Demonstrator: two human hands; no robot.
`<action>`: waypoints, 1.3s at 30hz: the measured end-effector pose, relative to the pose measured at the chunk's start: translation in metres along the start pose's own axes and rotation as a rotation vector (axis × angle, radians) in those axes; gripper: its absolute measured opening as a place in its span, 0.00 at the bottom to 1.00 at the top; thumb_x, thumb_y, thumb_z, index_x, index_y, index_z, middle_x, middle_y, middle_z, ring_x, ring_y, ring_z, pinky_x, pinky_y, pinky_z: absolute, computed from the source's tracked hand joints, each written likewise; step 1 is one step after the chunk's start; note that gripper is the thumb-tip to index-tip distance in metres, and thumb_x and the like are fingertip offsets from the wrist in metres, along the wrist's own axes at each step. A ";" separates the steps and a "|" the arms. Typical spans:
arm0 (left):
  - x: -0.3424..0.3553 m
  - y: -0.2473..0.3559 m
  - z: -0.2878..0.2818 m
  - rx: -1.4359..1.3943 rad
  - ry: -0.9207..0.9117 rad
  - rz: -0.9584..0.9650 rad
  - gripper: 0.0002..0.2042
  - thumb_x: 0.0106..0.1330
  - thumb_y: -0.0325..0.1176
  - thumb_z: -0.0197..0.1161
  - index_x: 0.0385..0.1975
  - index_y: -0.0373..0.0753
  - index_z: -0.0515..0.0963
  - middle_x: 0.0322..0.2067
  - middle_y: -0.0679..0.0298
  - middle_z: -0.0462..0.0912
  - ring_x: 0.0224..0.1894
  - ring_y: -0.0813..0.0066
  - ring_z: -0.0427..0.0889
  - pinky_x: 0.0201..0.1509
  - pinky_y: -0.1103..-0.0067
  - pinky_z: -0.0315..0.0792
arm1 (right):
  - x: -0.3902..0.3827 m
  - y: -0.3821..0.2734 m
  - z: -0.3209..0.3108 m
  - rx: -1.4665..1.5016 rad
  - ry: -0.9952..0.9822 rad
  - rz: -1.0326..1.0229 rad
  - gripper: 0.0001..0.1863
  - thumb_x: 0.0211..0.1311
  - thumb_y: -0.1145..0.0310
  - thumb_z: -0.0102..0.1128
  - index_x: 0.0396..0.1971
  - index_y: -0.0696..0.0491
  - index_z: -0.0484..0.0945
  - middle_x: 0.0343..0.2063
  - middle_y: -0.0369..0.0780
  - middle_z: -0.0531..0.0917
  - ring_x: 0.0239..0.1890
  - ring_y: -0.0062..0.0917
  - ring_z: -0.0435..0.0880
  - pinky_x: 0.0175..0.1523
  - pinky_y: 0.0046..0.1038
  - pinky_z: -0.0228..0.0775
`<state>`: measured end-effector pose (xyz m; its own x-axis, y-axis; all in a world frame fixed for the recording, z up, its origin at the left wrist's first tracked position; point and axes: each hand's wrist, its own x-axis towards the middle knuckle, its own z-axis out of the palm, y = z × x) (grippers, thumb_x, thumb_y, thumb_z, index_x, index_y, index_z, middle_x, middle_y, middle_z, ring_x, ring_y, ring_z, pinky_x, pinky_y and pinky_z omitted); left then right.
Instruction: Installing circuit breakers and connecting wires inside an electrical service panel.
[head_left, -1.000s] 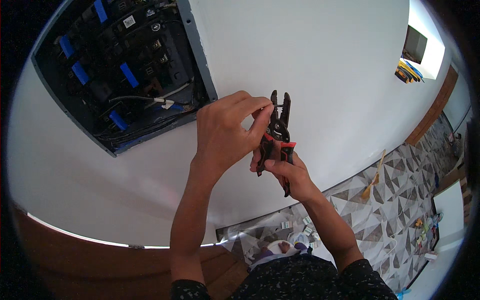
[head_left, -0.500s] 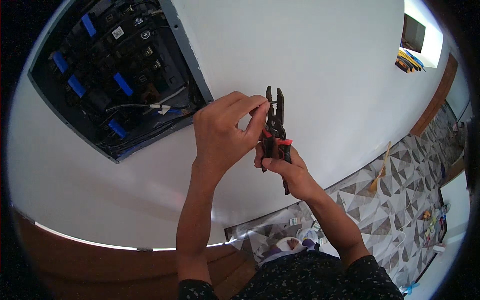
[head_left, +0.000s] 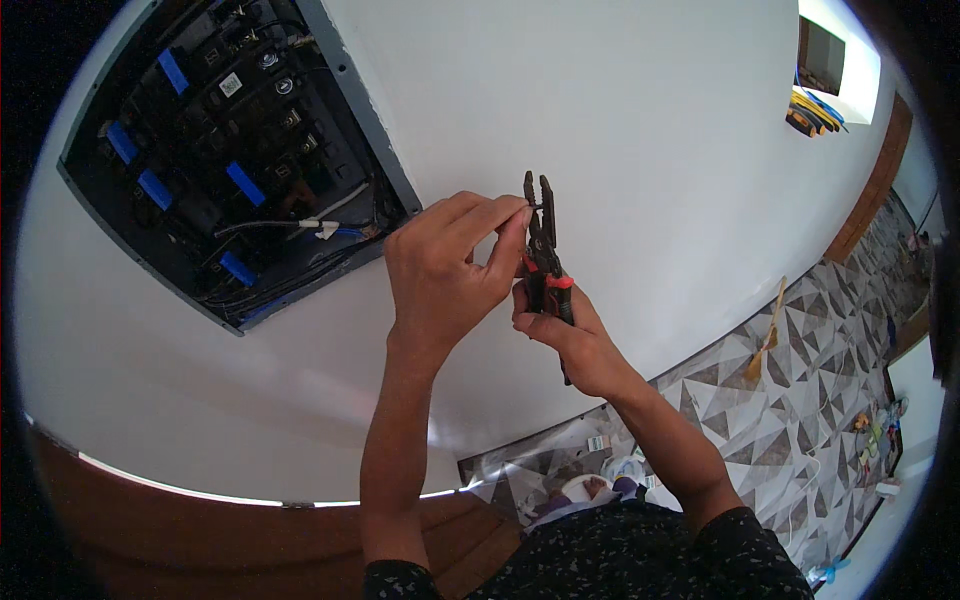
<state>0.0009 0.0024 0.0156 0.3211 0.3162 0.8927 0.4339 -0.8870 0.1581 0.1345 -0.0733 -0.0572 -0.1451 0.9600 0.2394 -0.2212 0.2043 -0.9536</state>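
My left hand (head_left: 450, 255) pinches a small thin dark piece (head_left: 536, 207) at the jaws of a black stripping tool (head_left: 542, 240) with red-trimmed handles. My right hand (head_left: 580, 350) is wrapped round those handles, below and to the right of the left. The tool stands upright with its jaw tips slightly apart, and the far end of the piece is too small to make out. To the upper left, an open electrical box (head_left: 235, 185) in the white wall (head_left: 640, 150) holds black parts, blue tabs and loose cables.
A lit niche (head_left: 855, 50) at upper right has yellow-and-black tools (head_left: 810, 118) on its ledge. A broom (head_left: 765, 350) rests by the wall's foot on the patterned floor (head_left: 720, 410). Small items (head_left: 875, 440) lie at the right. A brown wooden surface (head_left: 200, 520) is at lower left.
The tool's handles and jaws have drawn closer together. Both hands and the tool have moved slightly left in the picture, and the electrical box now appears a little lower and further left.
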 end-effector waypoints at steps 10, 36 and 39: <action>0.001 0.001 -0.001 0.003 -0.003 0.002 0.03 0.58 0.27 0.69 0.31 0.41 0.84 0.23 0.68 0.83 0.15 0.79 0.75 0.18 0.82 0.65 | 0.001 -0.005 0.002 -0.114 0.081 -0.019 0.21 0.63 0.71 0.55 0.55 0.56 0.65 0.33 0.34 0.68 0.36 0.21 0.67 0.44 0.26 0.63; 0.016 0.024 -0.024 0.143 -0.454 -0.103 0.18 0.67 0.47 0.63 0.44 0.37 0.76 0.26 0.58 0.79 0.28 0.65 0.80 0.35 0.68 0.72 | 0.005 0.000 -0.007 -0.354 0.299 -0.087 0.11 0.58 0.70 0.58 0.33 0.57 0.66 0.20 0.37 0.67 0.25 0.23 0.65 0.33 0.31 0.59; 0.026 0.027 -0.034 0.166 -0.640 -0.159 0.25 0.62 0.56 0.66 0.41 0.37 0.75 0.25 0.56 0.79 0.29 0.61 0.80 0.35 0.66 0.72 | 0.005 -0.002 -0.008 -0.356 0.308 -0.142 0.11 0.57 0.71 0.58 0.32 0.57 0.66 0.20 0.37 0.67 0.25 0.23 0.65 0.33 0.31 0.59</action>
<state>-0.0078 -0.0252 0.0575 0.6553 0.6209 0.4302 0.6240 -0.7659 0.1549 0.1420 -0.0679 -0.0555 0.1666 0.9189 0.3575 0.1332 0.3383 -0.9316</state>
